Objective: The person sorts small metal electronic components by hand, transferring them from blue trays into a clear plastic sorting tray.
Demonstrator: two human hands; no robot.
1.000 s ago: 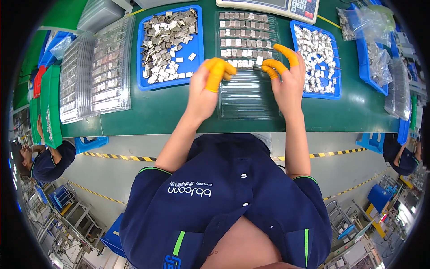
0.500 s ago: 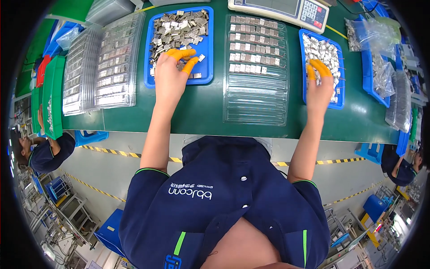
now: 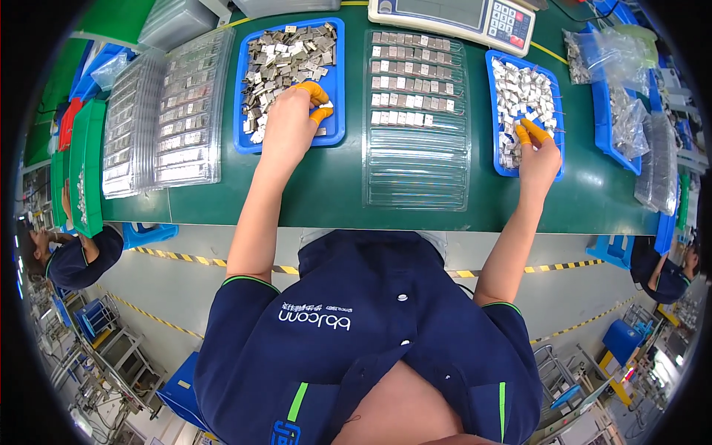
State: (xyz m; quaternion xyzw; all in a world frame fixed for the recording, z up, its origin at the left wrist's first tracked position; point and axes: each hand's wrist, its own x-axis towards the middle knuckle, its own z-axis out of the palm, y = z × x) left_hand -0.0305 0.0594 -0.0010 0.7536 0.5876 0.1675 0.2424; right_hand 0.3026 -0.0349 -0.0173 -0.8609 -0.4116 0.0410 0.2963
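Observation:
My left hand, with orange finger cots on its fingertips, is over the right part of a blue tray heaped with small flat metal shells. Its thumb and finger pinch around one shell near the tray's right wall. Over a second blue tray, filled with small white pieces, is my right hand. Its orange-tipped fingers are closed together among the pieces; whatever is between them is hidden. Between the trays lies a clear ridged plastic blister tray, its upper rows holding metal shells.
Stacked clear blister trays stand at the left, beside a green bin. A weighing scale sits at the back. Right of the white pieces are another blue tray and plastic bags. Other people work at both sides.
My left hand's thumb and finger have closed near the tray's right side, where a loose shell lay. My right hand has moved nearer and its fingers have drawn together. The view has shifted slightly.

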